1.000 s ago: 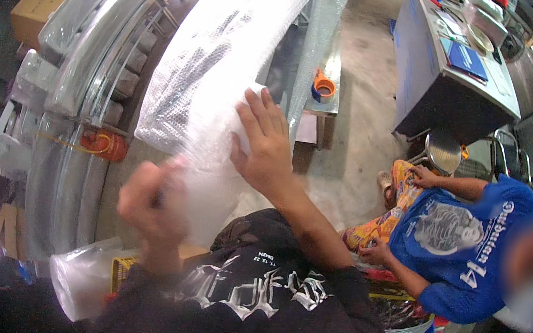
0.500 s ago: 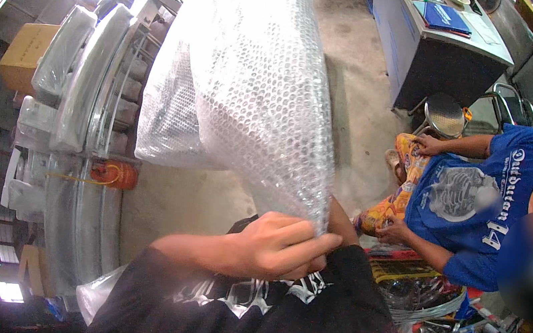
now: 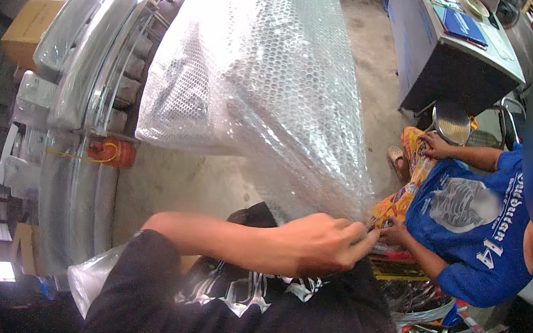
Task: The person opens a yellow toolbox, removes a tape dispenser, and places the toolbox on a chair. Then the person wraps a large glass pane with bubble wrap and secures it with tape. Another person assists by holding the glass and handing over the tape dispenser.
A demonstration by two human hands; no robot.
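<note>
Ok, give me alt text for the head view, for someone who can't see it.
The person's left hand reaches across their body and pinches the lower edge of a big bubble wrap sheet covering a long bundle; the right hand is hidden. A seated person in a blue shirt is at right, wrapped curved parts are stacked at left, and a grey desk stands beyond.

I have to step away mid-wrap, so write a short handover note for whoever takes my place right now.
Left hand: reaches across the body and pinches the lower corner of the bubble wrap sheet.
Right hand: not in view.
Things: the sheet drapes over a long bulky item, standing up in front of you. A person in a blue shirt sits to the right on the floor, hands near the same corner. Wrapped parts are stacked on the rack to the left.
Done: item mostly covered.
Left: the lower corner looks loose and likely needs securing.
</note>
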